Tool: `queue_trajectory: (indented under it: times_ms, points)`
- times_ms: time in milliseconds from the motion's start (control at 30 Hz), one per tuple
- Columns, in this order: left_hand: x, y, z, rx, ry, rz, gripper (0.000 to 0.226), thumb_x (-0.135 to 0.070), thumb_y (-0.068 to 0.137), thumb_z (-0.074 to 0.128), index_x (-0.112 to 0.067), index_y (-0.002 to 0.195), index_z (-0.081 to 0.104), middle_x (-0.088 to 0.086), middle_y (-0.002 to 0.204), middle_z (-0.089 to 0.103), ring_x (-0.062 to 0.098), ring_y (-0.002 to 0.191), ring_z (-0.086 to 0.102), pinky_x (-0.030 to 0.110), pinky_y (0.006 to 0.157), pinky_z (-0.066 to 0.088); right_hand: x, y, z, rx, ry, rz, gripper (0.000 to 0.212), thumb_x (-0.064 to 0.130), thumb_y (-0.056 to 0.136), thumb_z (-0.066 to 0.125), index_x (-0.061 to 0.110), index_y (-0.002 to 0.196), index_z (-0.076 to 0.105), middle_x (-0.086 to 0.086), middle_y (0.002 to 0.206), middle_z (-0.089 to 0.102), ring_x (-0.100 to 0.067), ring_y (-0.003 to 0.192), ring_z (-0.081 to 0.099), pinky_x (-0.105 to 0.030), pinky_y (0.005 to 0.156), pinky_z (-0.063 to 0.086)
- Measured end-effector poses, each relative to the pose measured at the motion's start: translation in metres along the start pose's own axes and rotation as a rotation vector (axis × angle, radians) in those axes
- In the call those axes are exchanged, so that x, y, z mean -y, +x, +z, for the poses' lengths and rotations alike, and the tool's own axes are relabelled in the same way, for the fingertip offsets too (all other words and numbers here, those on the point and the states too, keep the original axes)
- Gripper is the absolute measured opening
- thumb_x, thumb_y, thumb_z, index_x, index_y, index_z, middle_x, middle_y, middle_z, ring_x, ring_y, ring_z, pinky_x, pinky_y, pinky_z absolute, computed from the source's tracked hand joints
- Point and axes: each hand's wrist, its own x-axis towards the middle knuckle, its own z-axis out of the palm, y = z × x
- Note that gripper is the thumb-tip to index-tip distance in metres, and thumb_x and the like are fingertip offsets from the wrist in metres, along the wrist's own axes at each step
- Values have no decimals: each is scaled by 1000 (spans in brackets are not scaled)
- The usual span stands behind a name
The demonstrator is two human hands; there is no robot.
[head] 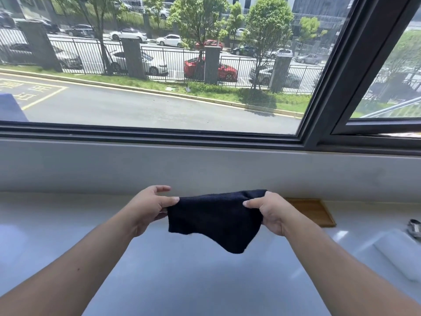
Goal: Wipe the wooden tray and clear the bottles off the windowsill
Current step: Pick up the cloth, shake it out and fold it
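Bare forearms, sleeveless to frame edge; hands seemingly ringless.

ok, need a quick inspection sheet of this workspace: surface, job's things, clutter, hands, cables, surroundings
Surface: pale glossy counter under the window, bare in the middle.
Job's things: wooden tray at right, against the wall, partly hidden behind the right hand; dark cloth held up above the counter; no bottles in view.
Clutter: metal object at the right edge, cut off; white rounded shape below it, unclear.
Hands: left hand and right hand each pinch an upper corner of the cloth.
Cables: nothing seen.
Surroundings: window onto a road, fence, parked cars.
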Motion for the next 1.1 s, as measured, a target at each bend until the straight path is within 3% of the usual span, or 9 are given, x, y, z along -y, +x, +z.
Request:
queue_trajectory:
  times_ms: [133, 267, 333, 400, 600, 700, 833, 933, 1100]
  points:
    - [6, 4, -14, -76, 225, 87, 35, -13, 90, 81, -21, 122, 70, 5, 102, 79, 19, 103, 73, 41, 107, 52, -7, 3, -15, -43, 40, -50, 90, -10, 93, 67, 14, 165, 18, -25, 129, 64, -39, 107, 73, -45, 82, 64]
    - [7, 2, -14, -133, 617, 216, 12, -23, 89, 81, -35, 87, 79, -13, 90, 80, 9, 94, 73, 33, 87, 56, -1, -6, -18, -57, -328, -173, 22, -1, 98, 66, 3, 119, 70, -17, 104, 75, -27, 88, 73, -34, 72, 66]
    - [5, 0, -10, -184, 805, 261, 15, -30, 91, 76, -39, 79, 75, -19, 85, 76, 6, 90, 71, 33, 82, 58, 5, -11, -16, -101, -561, -272, 7, 10, 98, 69, 13, 100, 75, -5, 89, 76, -16, 74, 68, -19, 54, 53]
    - [2, -2, -6, -228, 860, 264, 15, -35, 95, 70, -38, 80, 70, -22, 87, 71, 6, 90, 67, 32, 75, 53, 6, -11, -15, -124, -725, -308, 6, 23, 96, 71, 20, 92, 74, 3, 87, 74, -14, 78, 67, -24, 58, 48]
    - [3, -7, 20, -210, 833, 188, 19, -36, 91, 65, -21, 80, 64, -8, 78, 72, 15, 77, 67, 34, 64, 51, -18, -14, 9, -71, -482, -175, 12, 19, 98, 64, 14, 88, 68, -7, 87, 77, -19, 73, 72, -28, 62, 48]
    - [5, -8, 47, -157, 539, 123, 16, -26, 89, 70, -12, 81, 66, 9, 78, 78, 27, 71, 76, 41, 71, 63, -29, -15, 40, -26, -337, -114, 14, 18, 99, 62, 13, 87, 69, -8, 83, 76, -17, 63, 69, -29, 64, 50]
    - [5, -13, 71, 12, 162, -1, 16, -17, 96, 71, -6, 90, 62, 18, 86, 78, 26, 63, 75, 37, 68, 64, -28, -29, 75, 259, -115, -1, 12, 23, 101, 62, 12, 106, 65, -8, 92, 73, -21, 74, 68, -33, 65, 52]
    - [0, -17, 72, 93, 82, -1, 8, -13, 99, 68, -5, 96, 67, 20, 91, 80, 26, 75, 76, 32, 70, 65, -28, -30, 83, 423, -88, -60, 41, 13, 85, 76, 12, 122, 57, -9, 107, 73, -22, 93, 73, -37, 80, 57]
    - [1, -13, 42, 9, 116, 75, 33, -16, 77, 64, -12, 109, 70, 11, 112, 78, 20, 87, 69, 32, 74, 55, -31, -15, 84, 291, -60, -120, 46, -12, 80, 49, 6, 120, 64, -25, 112, 74, -35, 92, 74, -45, 79, 60]
